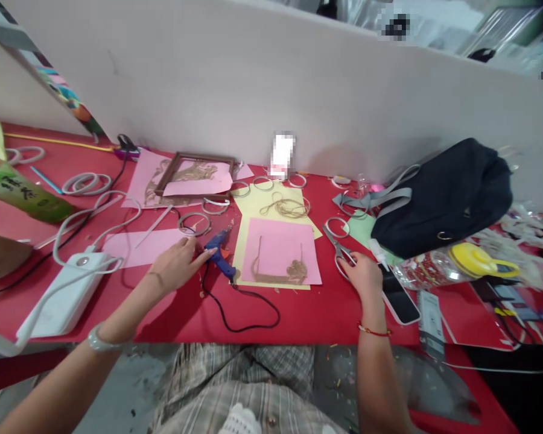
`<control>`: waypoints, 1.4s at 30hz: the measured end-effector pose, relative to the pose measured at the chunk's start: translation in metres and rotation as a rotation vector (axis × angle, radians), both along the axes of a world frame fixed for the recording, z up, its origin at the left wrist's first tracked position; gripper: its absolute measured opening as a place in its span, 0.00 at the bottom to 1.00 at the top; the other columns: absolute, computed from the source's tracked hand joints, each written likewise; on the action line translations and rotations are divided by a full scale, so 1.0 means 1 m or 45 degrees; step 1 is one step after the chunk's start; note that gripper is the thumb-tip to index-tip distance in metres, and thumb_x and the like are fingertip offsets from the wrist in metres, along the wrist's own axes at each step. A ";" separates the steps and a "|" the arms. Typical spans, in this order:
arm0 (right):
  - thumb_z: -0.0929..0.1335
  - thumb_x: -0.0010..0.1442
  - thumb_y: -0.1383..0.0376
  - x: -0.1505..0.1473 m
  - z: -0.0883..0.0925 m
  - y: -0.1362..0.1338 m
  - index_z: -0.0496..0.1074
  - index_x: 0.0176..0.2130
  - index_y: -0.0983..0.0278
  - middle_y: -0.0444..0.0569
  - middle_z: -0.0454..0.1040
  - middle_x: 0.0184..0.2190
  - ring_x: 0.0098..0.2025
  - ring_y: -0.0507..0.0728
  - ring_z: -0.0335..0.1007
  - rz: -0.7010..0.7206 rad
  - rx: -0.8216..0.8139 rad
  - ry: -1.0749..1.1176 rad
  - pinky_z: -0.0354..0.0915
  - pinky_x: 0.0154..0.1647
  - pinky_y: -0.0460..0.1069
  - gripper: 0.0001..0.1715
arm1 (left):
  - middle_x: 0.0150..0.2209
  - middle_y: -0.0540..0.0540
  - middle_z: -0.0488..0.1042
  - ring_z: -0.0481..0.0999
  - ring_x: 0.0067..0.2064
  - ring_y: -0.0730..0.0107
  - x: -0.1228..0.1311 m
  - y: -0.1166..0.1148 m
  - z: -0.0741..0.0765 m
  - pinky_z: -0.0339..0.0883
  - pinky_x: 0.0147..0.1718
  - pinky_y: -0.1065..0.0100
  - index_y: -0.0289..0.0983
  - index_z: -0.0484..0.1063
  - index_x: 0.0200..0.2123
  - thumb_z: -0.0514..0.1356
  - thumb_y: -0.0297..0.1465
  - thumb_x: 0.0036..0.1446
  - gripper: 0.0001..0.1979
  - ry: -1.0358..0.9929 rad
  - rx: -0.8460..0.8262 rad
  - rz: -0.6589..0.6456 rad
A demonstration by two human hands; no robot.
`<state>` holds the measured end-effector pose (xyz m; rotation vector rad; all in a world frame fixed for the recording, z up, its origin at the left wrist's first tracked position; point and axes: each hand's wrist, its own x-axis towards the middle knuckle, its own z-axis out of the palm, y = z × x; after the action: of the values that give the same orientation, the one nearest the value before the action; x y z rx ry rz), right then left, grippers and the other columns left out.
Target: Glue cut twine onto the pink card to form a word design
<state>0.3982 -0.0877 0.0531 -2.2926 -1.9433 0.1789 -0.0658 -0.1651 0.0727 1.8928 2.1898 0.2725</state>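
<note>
The right hand (pixel 364 274) covers the finger loops of the scissors (pixel 337 250), so how its fingers sit in them cannot be seen. Beside the left hand (pixel 176 263), the fingertips (pixel 210 254) lie so close to the blue glue gun (pixel 218 248) that any contact is impossible to tell. Beyond and between the hands, an upright object (pixel 282 155) against the partition is blurred past recognition, as is a dark patch (pixel 396 25) above it, beyond the right hand. Far left of the left hand, a green package (pixel 18 184) runs off the picture's edge, its print unreadable. Far right of the right hand, a heap of scraps (pixel 525 241) is cut off too, its pieces too small to tell.
</note>
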 end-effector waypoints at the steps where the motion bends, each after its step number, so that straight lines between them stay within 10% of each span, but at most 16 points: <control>1: 0.72 0.64 0.58 -0.001 -0.001 -0.003 0.79 0.49 0.70 0.65 0.81 0.44 0.48 0.69 0.77 0.017 0.087 0.031 0.66 0.44 0.56 0.20 | 0.40 0.37 0.79 0.82 0.44 0.45 0.004 0.001 0.000 0.74 0.45 0.54 0.40 0.71 0.41 0.49 0.57 0.62 0.27 -0.004 -0.022 0.014; 6: 0.67 0.69 0.55 -0.066 0.004 -0.026 0.77 0.49 0.67 0.65 0.78 0.48 0.52 0.69 0.73 0.302 0.538 0.318 0.68 0.53 0.59 0.19 | 0.42 0.34 0.80 0.82 0.44 0.47 -0.012 0.000 0.008 0.72 0.46 0.55 0.39 0.69 0.41 0.44 0.49 0.67 0.22 -0.032 0.017 0.197; 12: 0.72 0.63 0.42 -0.234 0.010 -0.039 0.75 0.48 0.64 0.60 0.78 0.46 0.47 0.65 0.75 0.925 0.120 0.500 0.70 0.49 0.55 0.30 | 0.36 0.42 0.83 0.82 0.41 0.54 -0.045 -0.004 0.021 0.71 0.42 0.60 0.41 0.70 0.39 0.45 0.41 0.65 0.17 -0.192 0.067 0.376; 16: 0.75 0.61 0.47 -0.281 0.000 -0.034 0.73 0.50 0.67 0.60 0.77 0.47 0.47 0.65 0.76 1.011 -0.031 0.418 0.70 0.47 0.55 0.30 | 0.34 0.42 0.82 0.81 0.38 0.56 -0.055 -0.010 0.015 0.73 0.40 0.59 0.40 0.70 0.38 0.47 0.45 0.62 0.18 -0.380 0.197 0.398; 23: 0.76 0.56 0.52 -0.246 -0.004 -0.018 0.73 0.41 0.64 0.46 0.75 0.34 0.35 0.55 0.71 0.784 -0.240 1.315 0.66 0.36 0.49 0.21 | 0.35 0.42 0.81 0.82 0.37 0.57 -0.069 -0.023 -0.001 0.75 0.39 0.59 0.39 0.71 0.43 0.53 0.45 0.62 0.18 -0.589 0.596 0.391; 29: 0.74 0.58 0.50 -0.196 0.024 -0.044 0.71 0.41 0.61 0.39 0.70 0.27 0.23 0.50 0.63 0.521 -0.301 2.120 0.62 0.25 0.47 0.20 | 0.39 0.42 0.79 0.80 0.36 0.61 -0.039 0.012 -0.009 0.74 0.41 0.62 0.38 0.78 0.43 0.60 0.41 0.61 0.15 -0.306 0.346 -0.029; 42: 0.70 0.63 0.41 -0.115 0.018 -0.134 0.73 0.38 0.63 0.41 0.69 0.22 0.16 0.47 0.58 0.059 -0.337 2.366 0.56 0.18 0.44 0.28 | 0.47 0.38 0.75 0.79 0.45 0.52 -0.017 0.050 -0.034 0.73 0.45 0.58 0.38 0.72 0.52 0.59 0.38 0.65 0.16 -0.081 0.377 0.004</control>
<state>0.2832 -0.2218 0.0715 -0.9728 -0.8265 1.7590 -0.0824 -0.1149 0.0382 1.9938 2.2108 0.6821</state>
